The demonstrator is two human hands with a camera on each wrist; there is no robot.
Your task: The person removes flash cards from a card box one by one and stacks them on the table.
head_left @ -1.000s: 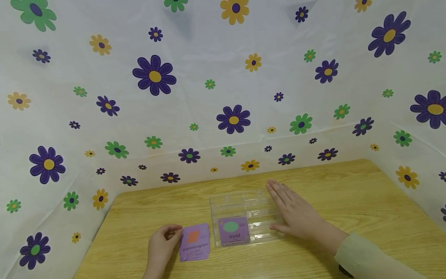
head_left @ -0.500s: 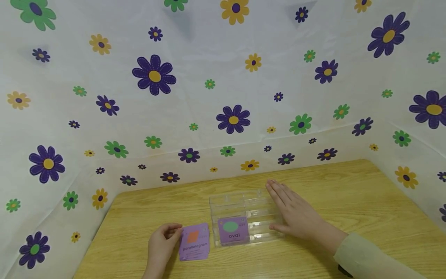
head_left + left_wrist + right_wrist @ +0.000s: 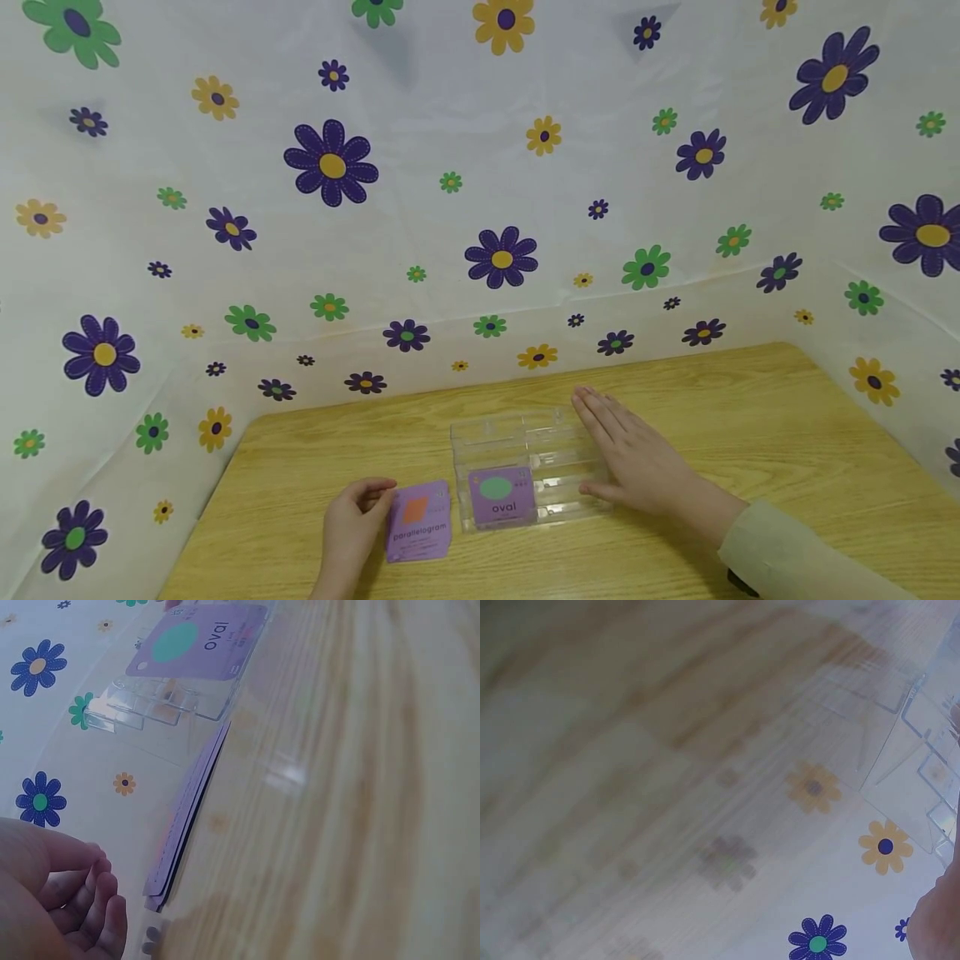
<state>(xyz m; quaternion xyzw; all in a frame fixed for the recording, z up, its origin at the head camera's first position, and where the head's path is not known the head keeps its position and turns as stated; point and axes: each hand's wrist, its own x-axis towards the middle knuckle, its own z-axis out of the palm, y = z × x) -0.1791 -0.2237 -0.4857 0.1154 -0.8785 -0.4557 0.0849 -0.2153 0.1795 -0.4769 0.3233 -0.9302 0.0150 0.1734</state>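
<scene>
A clear, stepped plastic card holder (image 3: 491,454) stands on the table, with a purple "oval" card (image 3: 504,497) in its lower left slot. My right hand (image 3: 637,462) rests against the holder's right end, fingers straight and thumb apart. Left of the holder lies a stack of purple cards (image 3: 418,523), a "parallelogram" card on top. Beside the stack's left edge is my left hand (image 3: 357,512), fingers loosely curled; in the left wrist view these fingers (image 3: 97,900) hold nothing and a gap shows to the stack. In the right wrist view only the right hand's edge (image 3: 935,919) shows.
The wooden table (image 3: 735,400) reaches back to a white flowered cloth (image 3: 420,217) that hangs behind and along both sides. Several stepped slots of the holder lie to the right of the "oval" card, partly behind the right hand.
The left hand has shifted very slightly to the right, closer to the card stack. The right hand, holder and cards stay where they were.
</scene>
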